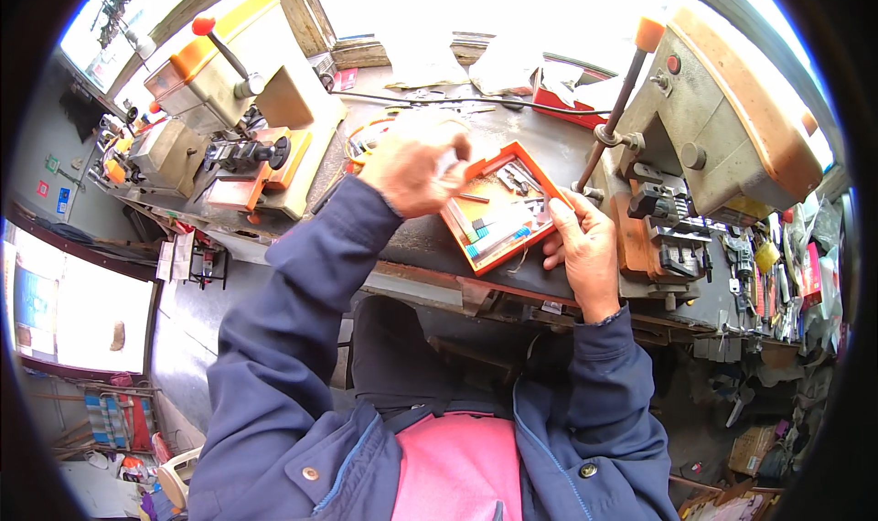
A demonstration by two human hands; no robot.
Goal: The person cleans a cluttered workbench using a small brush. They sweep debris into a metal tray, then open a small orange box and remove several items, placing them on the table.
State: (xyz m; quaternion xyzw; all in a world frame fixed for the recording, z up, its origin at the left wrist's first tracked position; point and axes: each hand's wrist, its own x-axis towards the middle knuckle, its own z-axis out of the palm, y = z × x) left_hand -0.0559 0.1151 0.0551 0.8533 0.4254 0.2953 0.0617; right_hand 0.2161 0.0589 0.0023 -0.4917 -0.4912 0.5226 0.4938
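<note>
My right hand (pixel 583 243) grips the right edge of a shallow orange tray (pixel 499 263), thumb on the rim and fingers at its outer side. Inside the tray lie small metal parts (pixel 513 179), a dark thin rod (pixel 473 197) and several blue-ended pieces (pixel 523 233). My left hand (pixel 422 167) is over the tray's upper left corner, its fingers curled and blurred. Something pale shows between its thumb and fingers, but whether it is held cannot be told. The tray is tilted over the dark workbench (pixel 425 243).
A key-cutting machine (pixel 233 95) with a red-knobbed lever stands on the left, another (pixel 713 109) on the right. A black cable (pixel 480 100) crosses the bench behind the tray. A red box (pixel 573 113) sits at the back; tools and keys (pixel 775 281) crowd the right end.
</note>
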